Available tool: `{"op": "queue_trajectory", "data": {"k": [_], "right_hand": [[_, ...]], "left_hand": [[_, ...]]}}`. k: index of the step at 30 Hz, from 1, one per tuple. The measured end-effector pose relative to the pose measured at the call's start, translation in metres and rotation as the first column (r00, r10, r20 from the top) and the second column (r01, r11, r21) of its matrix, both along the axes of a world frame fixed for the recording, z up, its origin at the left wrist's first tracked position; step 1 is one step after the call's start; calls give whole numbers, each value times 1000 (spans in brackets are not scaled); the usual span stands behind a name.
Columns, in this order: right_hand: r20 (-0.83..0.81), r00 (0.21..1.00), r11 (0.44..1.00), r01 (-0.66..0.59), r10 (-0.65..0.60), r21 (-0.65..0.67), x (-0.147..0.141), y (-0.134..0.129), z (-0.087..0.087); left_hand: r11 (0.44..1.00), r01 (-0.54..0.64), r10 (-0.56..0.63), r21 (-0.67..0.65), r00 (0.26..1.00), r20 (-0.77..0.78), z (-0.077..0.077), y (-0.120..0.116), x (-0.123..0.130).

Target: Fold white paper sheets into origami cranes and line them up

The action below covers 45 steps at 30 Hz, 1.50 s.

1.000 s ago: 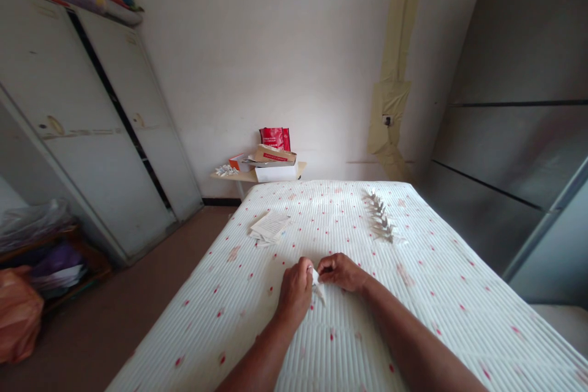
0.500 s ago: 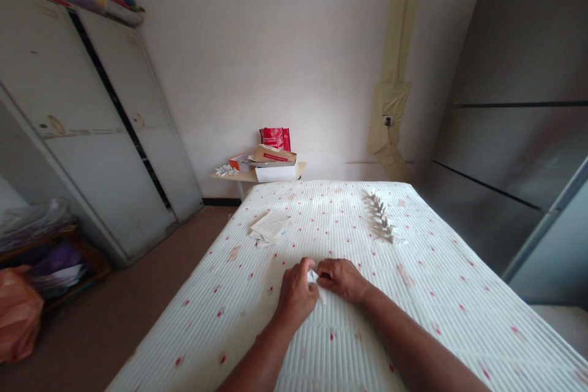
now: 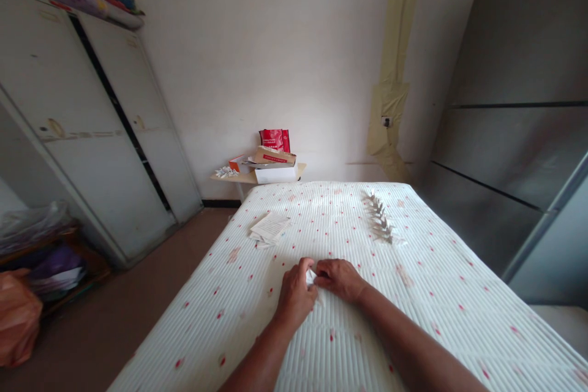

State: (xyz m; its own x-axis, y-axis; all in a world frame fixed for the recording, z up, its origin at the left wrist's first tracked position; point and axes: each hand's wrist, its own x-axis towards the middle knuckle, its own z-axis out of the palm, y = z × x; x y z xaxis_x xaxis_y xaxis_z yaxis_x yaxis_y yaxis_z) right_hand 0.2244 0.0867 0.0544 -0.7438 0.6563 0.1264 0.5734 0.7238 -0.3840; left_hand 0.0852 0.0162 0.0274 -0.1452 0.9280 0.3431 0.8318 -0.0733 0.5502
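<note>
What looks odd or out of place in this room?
A wrinkled, yellowish tape-like covering runs down the wall around a socket, like a makeshift patch. On the spotted bedspread, the paper sheets lie in an uneven pile.

Left hand (image 3: 296, 293) pinches a small white folded paper (image 3: 310, 277) over the bed (image 3: 206, 331); right hand (image 3: 339, 278) at its right edge, grip unclear. Paper stack (image 3: 271, 228) beyond, left; row of folded paper pieces (image 3: 380, 218) beyond, right. Red bag (image 3: 274, 139), white box (image 3: 276, 173) by the wall (image 3: 294, 61).

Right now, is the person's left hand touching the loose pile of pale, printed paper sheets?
Apart: the head view plainly shows white, ribbed, red-spotted bed cover between the left hand and the paper pile.
</note>
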Motion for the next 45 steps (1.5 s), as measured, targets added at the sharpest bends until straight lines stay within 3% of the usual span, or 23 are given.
{"op": "queue_trajectory", "data": {"k": [9, 13, 16, 22, 29, 33, 40, 45], "right_hand": [[33, 997, 997, 63, -65, 44, -2, -7, 1], [50, 995, 989, 85, -92, 119, -3, -10, -3], [70, 992, 983, 97, -109, 157, -4, -12, -7], [70, 990, 981, 110, -122, 159, -4, -15, -5], [12, 998, 995, 65, -66, 75, 1, -18, 0], [-26, 1000, 994, 5, -2, 109, -3, -21, -2], [28, 982, 978, 182, -185, 100, -16, -24, -7], [25, 978, 973, 203, -206, 107, -17, -24, -8]], "left_hand": [[998, -4, -3, 67, 995, 104, -2, -1, -2], [990, -121, 106, 77, 979, 177, 2, -6, -11], [981, -187, 183, 59, 981, 59, 5, -11, -18], [986, -164, 163, 11, 972, -168, 11, -19, -12], [984, -172, 161, -38, 967, -199, 14, -18, -7], [990, -137, 132, -11, 971, -199, 13, -14, -9], [969, -224, 194, -102, 950, -243, 18, -15, -7], [951, -282, 239, -123, 929, -283, 22, -18, -3]]}}
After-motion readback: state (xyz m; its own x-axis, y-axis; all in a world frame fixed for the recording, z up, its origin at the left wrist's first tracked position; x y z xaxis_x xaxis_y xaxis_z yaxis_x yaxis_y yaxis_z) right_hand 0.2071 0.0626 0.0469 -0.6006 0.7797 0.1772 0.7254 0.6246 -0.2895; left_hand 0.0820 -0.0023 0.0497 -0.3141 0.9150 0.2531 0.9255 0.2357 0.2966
